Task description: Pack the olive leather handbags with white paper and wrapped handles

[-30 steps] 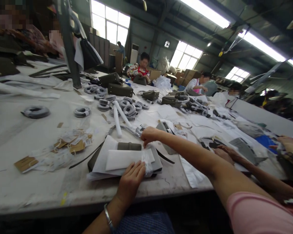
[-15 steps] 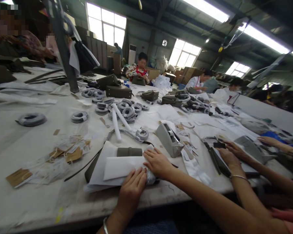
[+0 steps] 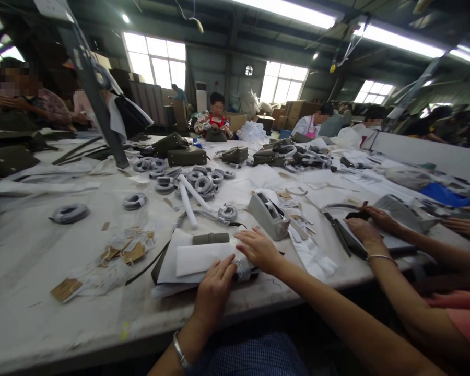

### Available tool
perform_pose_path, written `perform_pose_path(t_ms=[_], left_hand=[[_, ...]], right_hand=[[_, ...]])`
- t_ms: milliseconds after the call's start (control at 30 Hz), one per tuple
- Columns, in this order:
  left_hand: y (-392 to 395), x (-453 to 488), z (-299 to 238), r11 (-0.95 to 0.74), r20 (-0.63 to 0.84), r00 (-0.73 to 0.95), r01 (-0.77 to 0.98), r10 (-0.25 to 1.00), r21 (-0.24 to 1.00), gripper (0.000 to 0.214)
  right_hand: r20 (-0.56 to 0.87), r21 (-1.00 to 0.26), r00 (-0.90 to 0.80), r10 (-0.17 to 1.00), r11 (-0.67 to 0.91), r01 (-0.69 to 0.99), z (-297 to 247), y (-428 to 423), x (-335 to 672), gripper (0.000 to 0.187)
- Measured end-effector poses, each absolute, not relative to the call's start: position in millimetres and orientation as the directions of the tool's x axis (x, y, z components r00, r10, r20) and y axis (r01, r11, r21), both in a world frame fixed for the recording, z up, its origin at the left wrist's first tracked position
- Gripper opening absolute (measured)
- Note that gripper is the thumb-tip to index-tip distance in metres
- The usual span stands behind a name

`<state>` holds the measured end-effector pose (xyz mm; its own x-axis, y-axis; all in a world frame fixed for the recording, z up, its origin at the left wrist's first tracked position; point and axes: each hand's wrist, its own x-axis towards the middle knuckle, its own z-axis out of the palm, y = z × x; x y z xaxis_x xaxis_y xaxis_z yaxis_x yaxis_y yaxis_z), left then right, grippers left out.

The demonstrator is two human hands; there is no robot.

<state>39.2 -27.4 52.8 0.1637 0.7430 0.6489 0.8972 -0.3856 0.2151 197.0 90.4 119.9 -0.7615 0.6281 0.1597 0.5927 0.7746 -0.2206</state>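
Note:
In front of me lies a dark olive bag [image 3: 159, 270], partly covered by white wrapping paper [image 3: 168, 273]. A folded white strip of padding [image 3: 199, 259] rests on top, beside an olive handle-like piece [image 3: 210, 238]. My left hand [image 3: 216, 282] lies on the near side of the padding, fingers extended and close together. My right hand [image 3: 260, 251] rests at the bundle's right end with its fingers spread. Between and below the hands shows a patch of clear plastic or tape [image 3: 243, 269]. What lies under the palms is hidden.
A grey tape dispenser [image 3: 268, 215] stands just beyond my right hand. Paper tags [image 3: 129, 250] are piled to the left, with wrapped coiled straps [image 3: 203, 183] farther back. At right, a co-worker's hands [image 3: 362, 232] handle another bag. A metal post [image 3: 97, 99] rises at left.
The camera view has shifted, so the table and bundle appear slightly farther right. Both hands stay on the bundle; my right hand's fingers look a little more spread.

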Motion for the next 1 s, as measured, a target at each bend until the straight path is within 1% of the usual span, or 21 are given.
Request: perform_pose_path(t_ms=[67, 100, 167, 267, 367, 433, 467, 500, 533, 567, 600, 633, 667, 700, 733, 767, 833, 900, 933, 967, 1000], left_hand=[[-28.9, 34.1, 63.5, -0.388, 0.594, 0.172, 0.885, 0.786, 0.257, 0.033], [-29.8, 30.5, 69.4, -0.398, 0.57, 0.2, 0.883, 0.797, 0.248, 0.036], [-32.2, 20.8, 80.8, -0.429, 0.523, 0.292, 0.889, 0.801, 0.16, 0.037], [-38.3, 0.8, 94.1, -0.415, 0.459, 0.384, 0.909, 0.801, -0.037, 0.044], [-45.5, -19.8, 97.7, -0.338, 0.42, 0.377, 0.926, 0.825, -0.169, 0.057], [-48.8, -30.4, 92.4, -0.305, 0.425, 0.37, 0.928, 0.826, -0.216, 0.061], [-49.7, -34.3, 87.4, -0.299, 0.438, 0.371, 0.927, 0.819, -0.227, 0.061], [-50.1, -37.3, 81.4, -0.299, 0.455, 0.374, 0.926, 0.808, -0.23, 0.06], [-50.3, -39.6, 74.8, -0.305, 0.472, 0.378, 0.925, 0.796, -0.226, 0.059], [-50.3, -41.3, 68.3, -0.315, 0.486, 0.382, 0.924, 0.786, -0.217, 0.059], [-50.3, -42.5, 62.3, -0.325, 0.494, 0.383, 0.924, 0.78, -0.203, 0.058], [-50.3, -43.4, 57.3, -0.333, 0.497, 0.38, 0.925, 0.78, -0.185, 0.058], [-50.4, -44.2, 53.5, -0.337, 0.499, 0.373, 0.927, 0.782, -0.164, 0.057], [-50.4, -45.0, 50.9, -0.341, 0.501, 0.366, 0.929, 0.784, -0.146, 0.056], [-50.4, -45.8, 49.4, -0.346, 0.503, 0.363, 0.929, 0.784, -0.131, 0.055], [-50.3, -46.7, 48.8, -0.352, 0.508, 0.361, 0.928, 0.782, -0.118, 0.055], [-49.9, -48.7, 49.0, -0.36, 0.532, 0.351, 0.928, 0.771, -0.09, 0.055], [-50.2, -50.9, 49.2, -0.36, 0.566, 0.324, 0.931, 0.758, -0.051, 0.055], [-50.9, -52.0, 49.0, -0.355, 0.583, 0.303, 0.935, 0.754, -0.026, 0.055], [-52.1, -52.9, 48.5, -0.346, 0.601, 0.278, 0.938, 0.749, -0.003, 0.055], [-53.8, -53.5, 47.8, -0.334, 0.617, 0.252, 0.942, 0.746, 0.019, 0.056]], right_hand=[[0.227, -0.223, -0.793, 0.565, 0.823, 0.522, 110.7, 65.4, 215.7, 0.052], [0.244, -0.197, -0.814, 0.527, 0.849, 0.491, 104.5, 56.7, 223.1, 0.061], [0.254, -0.114, -0.844, 0.472, 0.881, 0.459, 92.7, 50.7, 233.2, 0.069], [0.269, -0.005, -0.853, 0.448, 0.886, 0.464, 85.8, 66.2, 241.5, 0.063], [0.31, 0.04, -0.806, 0.504, 0.84, 0.541, 92.9, 84.6, 249.4, 0.058], [0.373, -0.019, -0.742, 0.557, 0.804, 0.595, 98.1, 83.6, 253.4, 0.052], [0.408, -0.091, -0.703, 0.583, 0.792, 0.604, 98.9, 78.1, 253.8, 0.047], [0.434, -0.192, -0.659, 0.614, 0.778, 0.598, 98.2, 69.8, 252.6, 0.041], [0.435, -0.323, -0.609, 0.663, 0.746, 0.582, 95.8, 59.5, 249.7, 0.036], [0.393, -0.476, -0.559, 0.73, 0.682, 0.555, 92.1, 48.4, 245.1, 0.031], [0.304, -0.635, -0.517, 0.801, 0.574, 0.517, 87.3, 37.2, 239.0, 0.027], [0.179, -0.78, -0.482, 0.858, 0.422, 0.462, 82.1, 27.0, 231.6, 0.024], [0.04, -0.89, -0.452, 0.891, 0.238, 0.39, 76.9, 18.3, 223.5, 0.023], [-0.084, -0.953, -0.419, 0.904, 0.049, 0.297, 72.4, 11.4, 215.1, 0.023], [-0.182, -0.976, -0.385, 0.905, -0.118, 0.182, 68.9, 6.5, 206.8, 0.026], [-0.254, -0.966, -0.345, 0.903, -0.254, 0.048, 66.6, 3.4, 199.1, 0.028], [-0.362, -0.876, -0.266, 0.893, -0.423, -0.232, 65.7, 1.4, 186.0, 0.032], [-0.453, -0.73, -0.229, 0.862, -0.506, -0.459, 68.2, 2.7, 175.9, 0.033], [-0.481, -0.659, -0.234, 0.845, -0.524, -0.539, 70.3, 3.8, 171.6, 0.033], [-0.494, -0.61, -0.246, 0.834, -0.534, -0.586, 72.6, 5.0, 167.4, 0.033], [-0.488, -0.594, -0.268, 0.831, -0.541, -0.595, 75.3, 6.0, 163.2, 0.033]])
